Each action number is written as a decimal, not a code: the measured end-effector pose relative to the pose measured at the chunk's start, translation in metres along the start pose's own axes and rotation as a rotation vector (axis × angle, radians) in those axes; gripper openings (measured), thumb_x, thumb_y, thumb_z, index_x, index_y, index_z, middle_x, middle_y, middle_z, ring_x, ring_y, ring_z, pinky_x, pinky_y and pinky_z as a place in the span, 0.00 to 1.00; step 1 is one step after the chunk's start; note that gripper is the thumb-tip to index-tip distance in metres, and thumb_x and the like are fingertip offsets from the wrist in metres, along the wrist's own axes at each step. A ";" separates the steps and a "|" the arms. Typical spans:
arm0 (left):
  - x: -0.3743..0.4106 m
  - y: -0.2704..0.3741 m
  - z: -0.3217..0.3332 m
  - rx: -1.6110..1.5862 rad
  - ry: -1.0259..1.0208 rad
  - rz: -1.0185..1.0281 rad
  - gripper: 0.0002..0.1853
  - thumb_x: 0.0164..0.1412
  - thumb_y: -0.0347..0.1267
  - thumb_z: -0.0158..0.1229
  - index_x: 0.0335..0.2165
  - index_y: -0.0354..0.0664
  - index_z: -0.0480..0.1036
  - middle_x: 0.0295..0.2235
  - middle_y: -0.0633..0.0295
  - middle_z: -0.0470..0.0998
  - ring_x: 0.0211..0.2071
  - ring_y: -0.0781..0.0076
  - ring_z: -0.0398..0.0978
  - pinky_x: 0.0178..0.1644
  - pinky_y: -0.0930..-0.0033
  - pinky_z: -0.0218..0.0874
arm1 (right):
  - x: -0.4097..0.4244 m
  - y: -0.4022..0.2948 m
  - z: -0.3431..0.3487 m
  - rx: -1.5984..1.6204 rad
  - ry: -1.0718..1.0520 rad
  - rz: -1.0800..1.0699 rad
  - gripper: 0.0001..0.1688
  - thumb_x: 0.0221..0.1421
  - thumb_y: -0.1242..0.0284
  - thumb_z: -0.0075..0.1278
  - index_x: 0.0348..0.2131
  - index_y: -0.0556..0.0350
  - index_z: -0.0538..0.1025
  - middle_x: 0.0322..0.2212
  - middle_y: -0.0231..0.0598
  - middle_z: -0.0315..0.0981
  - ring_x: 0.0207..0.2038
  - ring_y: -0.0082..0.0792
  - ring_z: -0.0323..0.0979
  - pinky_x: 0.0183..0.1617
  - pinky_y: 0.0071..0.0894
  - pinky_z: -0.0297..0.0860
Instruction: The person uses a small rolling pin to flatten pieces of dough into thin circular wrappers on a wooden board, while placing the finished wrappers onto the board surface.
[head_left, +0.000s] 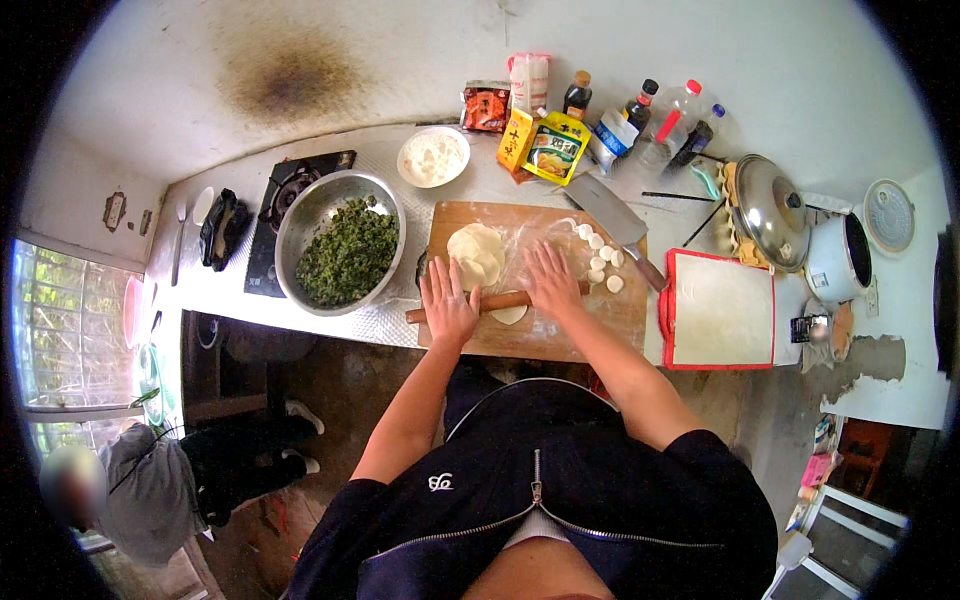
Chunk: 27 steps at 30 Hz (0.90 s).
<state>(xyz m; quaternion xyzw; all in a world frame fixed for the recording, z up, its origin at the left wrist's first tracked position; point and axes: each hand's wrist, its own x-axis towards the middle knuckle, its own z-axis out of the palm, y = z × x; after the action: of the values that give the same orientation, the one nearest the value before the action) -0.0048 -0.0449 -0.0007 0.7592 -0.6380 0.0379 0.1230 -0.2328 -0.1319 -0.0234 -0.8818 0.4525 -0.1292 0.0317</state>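
Note:
My left hand (448, 304) lies flat on the left part of a wooden rolling pin (499, 301), and my right hand (553, 283) lies on its right part, fingers straight. Under the pin, between my hands, is a round dough wrapper (509, 314), partly hidden. Just beyond, a stack of rolled wrappers (476, 255) rests on the floured wooden board (480, 343). Several small dough pieces (596, 262) lie at the board's right. A cleaver (606, 208) lies across the board's upper right corner.
Left of the board stand a steel bowl of chopped green filling (349, 259) and a gas stove (262, 255). Behind are a flour bowl (433, 156), seasoning packets (555, 150) and bottles. A red-edged white tray (720, 311) lies right. Another person (150, 487) is at the lower left.

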 end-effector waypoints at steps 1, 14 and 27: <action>-0.005 0.002 -0.002 -0.018 -0.011 0.014 0.43 0.67 0.50 0.53 0.69 0.35 0.54 0.70 0.39 0.54 0.73 0.45 0.47 0.74 0.41 0.37 | -0.008 -0.002 -0.001 -0.011 0.006 -0.001 0.45 0.65 0.52 0.49 0.71 0.55 0.57 0.71 0.49 0.51 0.73 0.50 0.49 0.76 0.56 0.46; -0.018 0.004 -0.007 -0.015 -0.014 0.037 0.41 0.69 0.52 0.50 0.69 0.37 0.57 0.70 0.47 0.57 0.71 0.48 0.53 0.73 0.47 0.42 | -0.031 -0.012 -0.014 -0.009 -0.020 0.003 0.47 0.66 0.51 0.48 0.70 0.62 0.56 0.72 0.50 0.49 0.73 0.50 0.49 0.75 0.53 0.49; -0.081 -0.007 -0.019 -0.132 -0.140 0.154 0.35 0.57 0.37 0.66 0.62 0.46 0.67 0.67 0.53 0.64 0.69 0.47 0.57 0.72 0.44 0.43 | -0.063 -0.026 -0.018 0.444 -0.119 -0.097 0.27 0.64 0.66 0.53 0.58 0.58 0.73 0.62 0.46 0.66 0.64 0.49 0.63 0.67 0.48 0.61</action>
<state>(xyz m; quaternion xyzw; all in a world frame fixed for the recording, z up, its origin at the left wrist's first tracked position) -0.0112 0.0379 -0.0003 0.6989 -0.7027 -0.0480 0.1244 -0.2515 -0.0650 -0.0140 -0.8801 0.3672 -0.1745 0.2451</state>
